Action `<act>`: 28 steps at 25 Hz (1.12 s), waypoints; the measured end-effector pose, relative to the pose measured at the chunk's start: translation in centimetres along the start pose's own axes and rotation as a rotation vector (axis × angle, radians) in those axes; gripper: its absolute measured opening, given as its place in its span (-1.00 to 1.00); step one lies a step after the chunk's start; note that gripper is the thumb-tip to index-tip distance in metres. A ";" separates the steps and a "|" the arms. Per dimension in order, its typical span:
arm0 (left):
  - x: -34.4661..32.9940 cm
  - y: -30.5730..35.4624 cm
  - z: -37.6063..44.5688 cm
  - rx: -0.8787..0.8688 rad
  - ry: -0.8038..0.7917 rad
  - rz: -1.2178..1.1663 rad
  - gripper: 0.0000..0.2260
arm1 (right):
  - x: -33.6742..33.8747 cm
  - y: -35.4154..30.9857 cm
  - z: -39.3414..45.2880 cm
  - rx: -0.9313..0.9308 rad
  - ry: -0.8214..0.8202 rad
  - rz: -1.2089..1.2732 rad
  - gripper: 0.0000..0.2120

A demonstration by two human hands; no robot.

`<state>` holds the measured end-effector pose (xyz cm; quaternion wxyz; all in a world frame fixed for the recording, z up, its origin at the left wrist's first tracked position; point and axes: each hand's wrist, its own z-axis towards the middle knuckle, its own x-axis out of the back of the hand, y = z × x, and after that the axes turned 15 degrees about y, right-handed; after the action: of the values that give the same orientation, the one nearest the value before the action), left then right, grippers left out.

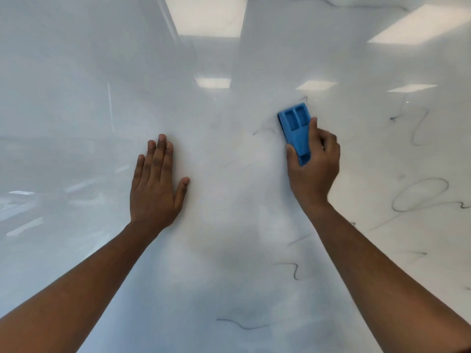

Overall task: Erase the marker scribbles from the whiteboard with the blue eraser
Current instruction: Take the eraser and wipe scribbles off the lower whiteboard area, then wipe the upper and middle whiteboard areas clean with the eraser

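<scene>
A: Where is the blue eraser (295, 128)?

B: Pressed flat against the whiteboard (229, 225), just right of the middle of the view, tilted so its top end leans toward 11 o'clock. Two rectangular recesses show in its back.

A: And the grip on it?

B: The right hand (314, 169) is closed around its lower half, thumb on the left edge, fingers wrapped over the right edge. The lower end of the eraser pokes out between thumb and palm.

A: What lies closest to it?

B: A short dark stroke (262, 131) at 9 o'clock from the eraser, just beside it, and a faint tick at 12 o'clock above its top end.

A: Further out?

B: At 3 o'clock, well apart, a tall looping squiggle (418, 128). At 4 o'clock, an oval loop (420, 194) with a tail running toward the right edge. At 6 o'clock, below the right forearm, a small S-shaped mark (294, 271), and lower still a long wavy line (242, 325) near the bottom.

A: The other hand?

B: The left hand (155, 184) lies at 9 o'clock, well apart from the eraser, palm flat on the board, fingers together and straight, thumb spread, holding nothing. The board around it looks wiped, with grey smudging.

A: Anything else?

B: Ceiling lights (212, 82) reflect in the glossy surface toward 12 o'clock.
</scene>
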<state>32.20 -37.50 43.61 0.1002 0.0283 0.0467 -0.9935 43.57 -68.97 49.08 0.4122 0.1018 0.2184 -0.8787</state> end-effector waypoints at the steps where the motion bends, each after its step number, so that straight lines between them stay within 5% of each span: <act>1: 0.0 -0.3 0.5 0.000 -0.002 0.008 -0.31 | -1.4 -2.1 0.4 -0.026 0.009 0.017 -0.33; 4: -0.1 -1.0 0.8 -0.014 -0.009 0.010 -0.30 | -2.3 -7.0 -4.3 0.201 -0.163 0.188 -0.35; 6: -0.1 -1.2 0.4 -0.020 -0.011 0.010 -0.30 | -0.4 -6.1 -8.3 0.493 -0.324 0.267 -0.41; 8: -0.2 -1.6 0.1 -0.040 -0.017 0.003 -0.30 | 1.7 -2.7 -8.3 0.588 -0.355 0.258 -0.47; 11: -0.3 -2.1 -0.2 -0.080 -0.010 0.002 -0.29 | 1.6 0.4 -3.6 0.304 -0.168 0.129 -0.42; 15: -0.5 -2.2 -0.3 -0.093 -0.003 0.010 -0.29 | -3.1 -4.0 1.6 -0.040 0.040 0.035 -0.34; 18: -0.5 -2.5 -0.4 -0.124 0.006 0.005 -0.30 | -3.2 -6.8 -2.8 0.159 -0.059 0.126 -0.37; 22: 0.0 -3.0 -0.4 -0.151 -0.020 -0.034 -0.33 | 1.0 -2.4 -6.7 0.530 -0.296 0.175 -0.46; 28: 1.0 -6.7 2.8 -0.157 -0.013 0.001 -0.26 | -4.8 -7.4 3.5 -0.020 -0.002 0.019 -0.33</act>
<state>29.77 -31.39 46.88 0.1028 0.0140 0.1237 -0.9869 40.96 -63.16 56.08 0.4216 0.0988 0.2256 -0.8727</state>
